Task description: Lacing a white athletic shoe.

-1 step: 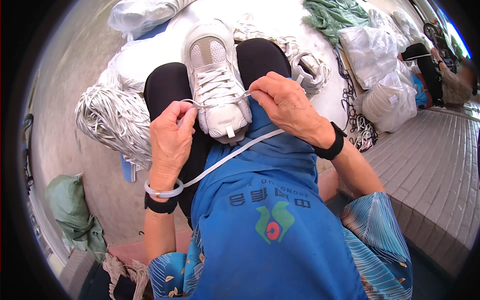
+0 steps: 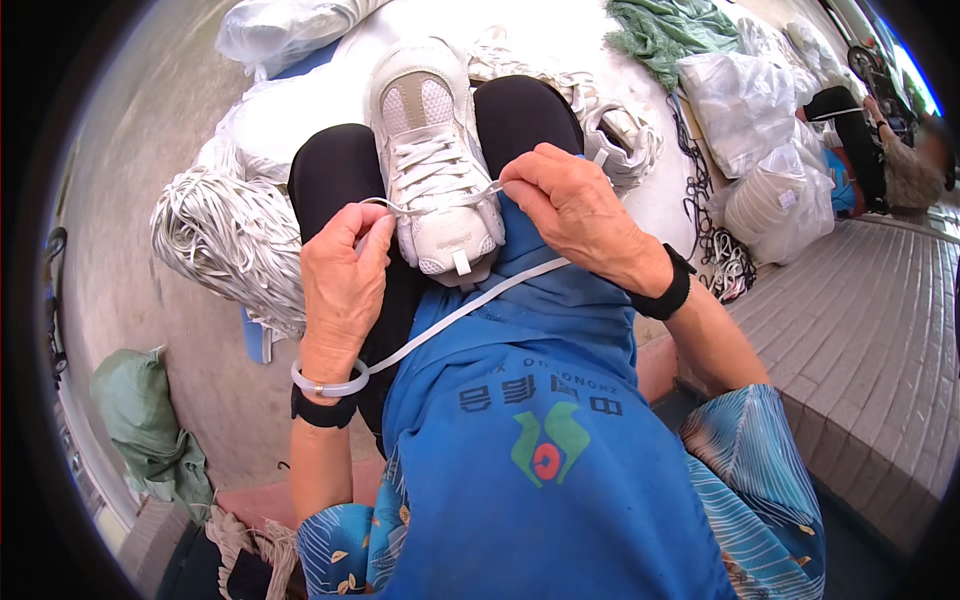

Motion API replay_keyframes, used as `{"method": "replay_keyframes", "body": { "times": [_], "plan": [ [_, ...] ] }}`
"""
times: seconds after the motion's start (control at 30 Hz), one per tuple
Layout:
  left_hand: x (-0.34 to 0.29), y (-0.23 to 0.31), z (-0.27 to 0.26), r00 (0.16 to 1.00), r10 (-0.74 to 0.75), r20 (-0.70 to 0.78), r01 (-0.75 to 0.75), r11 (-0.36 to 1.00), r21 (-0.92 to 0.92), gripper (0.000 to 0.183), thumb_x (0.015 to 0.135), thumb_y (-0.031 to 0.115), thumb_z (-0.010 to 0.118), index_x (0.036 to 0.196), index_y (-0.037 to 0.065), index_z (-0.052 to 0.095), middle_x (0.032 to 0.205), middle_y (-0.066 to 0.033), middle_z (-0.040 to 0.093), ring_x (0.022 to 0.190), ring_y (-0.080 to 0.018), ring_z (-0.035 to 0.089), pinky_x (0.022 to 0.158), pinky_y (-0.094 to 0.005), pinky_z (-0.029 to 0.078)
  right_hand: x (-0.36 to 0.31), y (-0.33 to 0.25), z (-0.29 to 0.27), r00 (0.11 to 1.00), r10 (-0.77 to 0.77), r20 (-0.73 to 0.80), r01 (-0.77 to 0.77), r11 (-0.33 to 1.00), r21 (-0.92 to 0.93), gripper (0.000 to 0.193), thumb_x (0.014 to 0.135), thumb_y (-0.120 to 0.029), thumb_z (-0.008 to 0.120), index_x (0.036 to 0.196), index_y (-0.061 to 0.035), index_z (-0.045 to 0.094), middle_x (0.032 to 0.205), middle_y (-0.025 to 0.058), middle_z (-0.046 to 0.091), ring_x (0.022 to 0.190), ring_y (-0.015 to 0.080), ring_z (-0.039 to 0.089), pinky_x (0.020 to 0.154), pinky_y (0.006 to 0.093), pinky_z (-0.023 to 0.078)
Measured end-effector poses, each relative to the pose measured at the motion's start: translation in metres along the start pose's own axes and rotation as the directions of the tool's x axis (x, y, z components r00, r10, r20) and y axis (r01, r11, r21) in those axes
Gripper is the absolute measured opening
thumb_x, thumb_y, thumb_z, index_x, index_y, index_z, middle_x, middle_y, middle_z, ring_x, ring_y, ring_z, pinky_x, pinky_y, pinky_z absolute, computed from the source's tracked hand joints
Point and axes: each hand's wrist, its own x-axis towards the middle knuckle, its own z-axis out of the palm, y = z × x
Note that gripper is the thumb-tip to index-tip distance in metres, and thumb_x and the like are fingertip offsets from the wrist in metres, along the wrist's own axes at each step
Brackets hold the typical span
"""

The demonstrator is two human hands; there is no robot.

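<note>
A white lace-up sneaker (image 2: 411, 185) rests between my knees, toe pointing away and heel tab toward me. Its white shoelace (image 2: 485, 301) criss-crosses the tongue. My left hand (image 2: 345, 270) is closed in a pinch on the lace at the shoe's left side. On the right side, my right hand (image 2: 580, 210) pinches the lace too, so a length of it spans the shoe near the collar. A long tail of lace runs from under my right hand across my blue apron (image 2: 520, 420) to my left wrist.
A big bundle of white laces (image 2: 228, 245) lies left of my knee. Another white sneaker (image 2: 618, 150) sits beyond my right knee. Plastic-wrapped bundles (image 2: 765, 190), dark laces (image 2: 690, 150) and green netting (image 2: 665, 35) lie farther right. Another person (image 2: 905, 170) sits at far right.
</note>
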Motion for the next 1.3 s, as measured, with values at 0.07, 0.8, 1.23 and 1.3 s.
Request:
{"method": "replay_keyframes", "body": {
  "times": [0.07,0.8,1.23,1.3],
  "plan": [
    [-0.001,-0.002,-0.001,0.977,0.205,-0.06,-0.194,0.97,0.146,0.011,0.088,0.009,0.063,0.092,-0.002,0.064,0.077,-0.0085,0.062,0.061,-0.0158,0.059,0.059,-0.0274,0.047,0.0,-0.001,0.0,1.0,0.004,-0.007,-0.004,0.999,0.032,0.008,0.087,-0.007,0.06,0.09,0.0002,0.064,0.078,0.0137,0.057,0.07,0.0327,0.058,0.064,0.0386,0.046],
    [-0.027,0.004,0.013,0.968,0.205,-0.147,-0.165,0.955,0.246,0.033,0.084,0.007,0.07,0.114,-0.004,0.061,0.095,-0.0127,0.069,0.069,-0.01,0.062,0.062,-0.024,0.051,0.016,-0.006,0.009,0.995,0.1,0.03,-0.103,0.99,0.093,0.013,0.083,-0.011,0.06,0.076,0.0005,0.06,0.072,0.0161,0.059,0.071,0.0337,0.061,0.065,0.0434,0.049],
    [-0.014,-0.011,0.022,0.873,0.464,-0.153,-0.345,0.808,0.478,0.031,0.086,0.002,0.055,0.116,-0.003,0.058,0.092,-0.0183,0.068,0.076,-0.0264,0.067,0.068,-0.0342,0.052,0.003,-0.005,0.024,0.991,-0.026,-0.13,0.013,0.996,-0.093,0.016,0.082,-0.011,0.069,0.091,0.0006,0.063,0.083,0.0144,0.06,0.067,0.0284,0.061,0.06,0.0362,0.049],
    [-0.011,-0.014,0.021,0.871,0.457,-0.18,-0.376,0.856,0.355,0.026,0.082,-0.004,0.054,0.107,-0.003,0.06,0.091,-0.0209,0.065,0.075,-0.0359,0.065,0.066,-0.0392,0.051,-0.005,-0.019,0.019,0.994,-0.012,-0.105,0.003,0.997,-0.082,0.021,0.082,-0.013,0.069,0.095,0.0003,0.059,0.086,0.0152,0.057,0.072,0.0313,0.06,0.061,0.0379,0.05]
  ]
}}
